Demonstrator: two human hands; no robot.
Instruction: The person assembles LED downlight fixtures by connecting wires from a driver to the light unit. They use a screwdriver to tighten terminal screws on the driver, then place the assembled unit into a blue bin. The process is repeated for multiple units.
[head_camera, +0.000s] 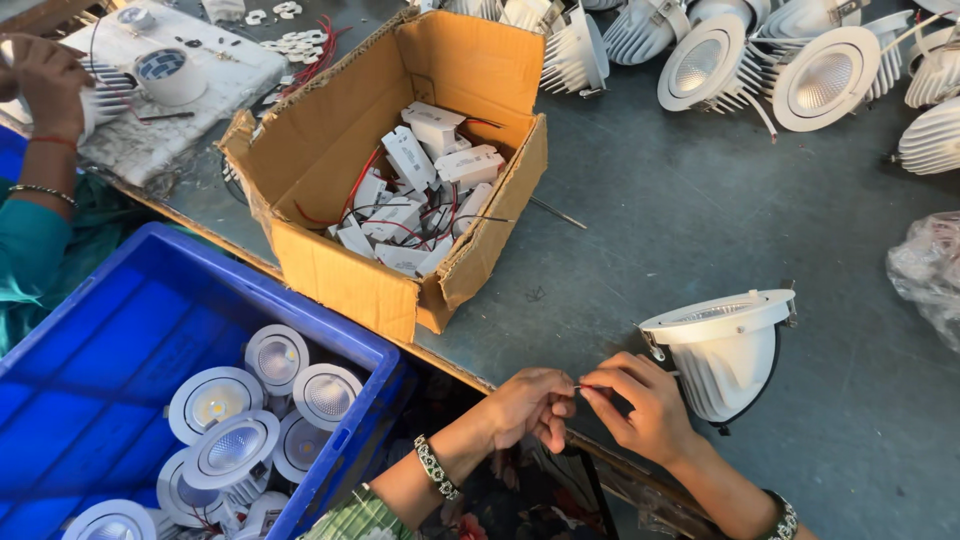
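Note:
My left hand and my right hand meet at the near edge of the grey table, fingertips pinched together on a thin wire end between them. Just right of my right hand, a white round downlight with a finned body lies tilted on the table. The wire looks to run toward this lamp, though I cannot tell for sure.
An open cardboard box of white driver units with red and black wires sits in front. A blue crate holds several white downlights. More downlights crowd the far edge. Another person's hand works at far left. A plastic bag lies right.

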